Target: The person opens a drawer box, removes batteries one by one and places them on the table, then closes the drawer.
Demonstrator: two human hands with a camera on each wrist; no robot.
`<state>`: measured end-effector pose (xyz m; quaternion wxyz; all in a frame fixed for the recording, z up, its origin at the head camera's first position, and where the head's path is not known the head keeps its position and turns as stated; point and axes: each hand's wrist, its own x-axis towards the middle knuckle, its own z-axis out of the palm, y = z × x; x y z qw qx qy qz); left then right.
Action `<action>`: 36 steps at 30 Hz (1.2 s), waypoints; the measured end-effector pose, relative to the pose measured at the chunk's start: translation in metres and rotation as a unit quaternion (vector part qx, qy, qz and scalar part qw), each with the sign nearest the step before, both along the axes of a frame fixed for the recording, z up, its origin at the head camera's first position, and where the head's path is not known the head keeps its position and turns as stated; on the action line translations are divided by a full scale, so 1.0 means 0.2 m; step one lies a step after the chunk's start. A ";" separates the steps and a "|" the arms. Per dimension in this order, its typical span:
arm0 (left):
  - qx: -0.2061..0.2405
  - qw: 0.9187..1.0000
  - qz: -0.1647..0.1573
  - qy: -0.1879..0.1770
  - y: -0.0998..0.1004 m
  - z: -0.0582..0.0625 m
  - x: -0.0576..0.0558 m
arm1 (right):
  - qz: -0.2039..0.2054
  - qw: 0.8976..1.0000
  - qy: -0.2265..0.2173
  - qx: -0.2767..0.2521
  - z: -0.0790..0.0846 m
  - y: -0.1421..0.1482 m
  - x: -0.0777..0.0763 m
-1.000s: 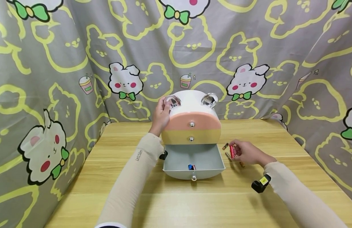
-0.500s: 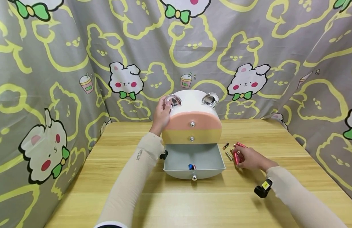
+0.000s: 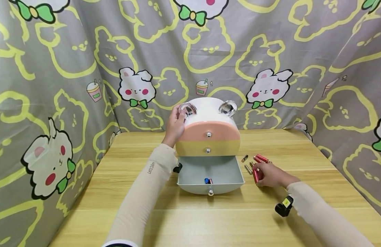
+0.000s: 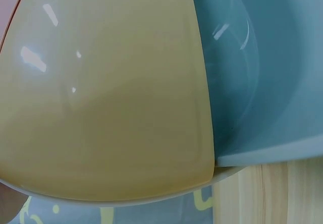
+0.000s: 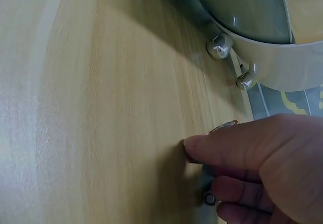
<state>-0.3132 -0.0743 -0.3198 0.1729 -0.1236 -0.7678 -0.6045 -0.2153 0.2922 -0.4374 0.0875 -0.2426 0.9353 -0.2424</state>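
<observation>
A small drawer cabinet (image 3: 208, 139) with frog-like silver eyes stands on the table, its grey-green bottom drawer (image 3: 209, 168) pulled out. A blue battery (image 3: 206, 180) and a dark red one (image 3: 210, 181) lie inside, near the drawer's front. My left hand (image 3: 175, 125) grips the cabinet's upper left side at the silver eye. Right of the drawer, my right hand (image 3: 272, 175) pinches a red battery (image 3: 255, 175) close over the tabletop. In the right wrist view the fingers (image 5: 242, 188) hide most of what they hold. Beside them lie more red batteries (image 3: 261, 158) and a gold-coloured one (image 3: 247, 169).
A small black-and-copper battery (image 3: 244, 158) lies by the cabinet's right side. The wooden table (image 3: 215, 223) ends at a grey patterned curtain (image 3: 178, 51) behind and at both sides. The drawer's silver knob (image 3: 210, 192) juts toward the front.
My right hand has come forward and down with a red battery, uncovering other red batteries behind it. Over the last half second it shifted slightly. The left hand and cabinet stayed put.
</observation>
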 end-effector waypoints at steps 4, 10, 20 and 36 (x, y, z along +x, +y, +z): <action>0.005 1.000 -0.004 0.004 0.00 0.00 0.00 | 0.003 1.000 0.002 0.019 0.01 -0.01 0.00; 0.008 1.000 -0.006 0.004 0.00 -0.01 0.00 | 0.003 0.999 -0.004 0.037 0.01 -0.01 -0.01; 0.010 1.000 -0.003 0.005 0.00 0.00 0.00 | -0.003 1.000 -0.015 0.026 0.01 -0.01 -0.01; 0.013 1.000 0.002 0.016 0.01 -0.01 -0.01 | -0.010 0.988 0.138 -0.066 0.24 -0.21 -0.01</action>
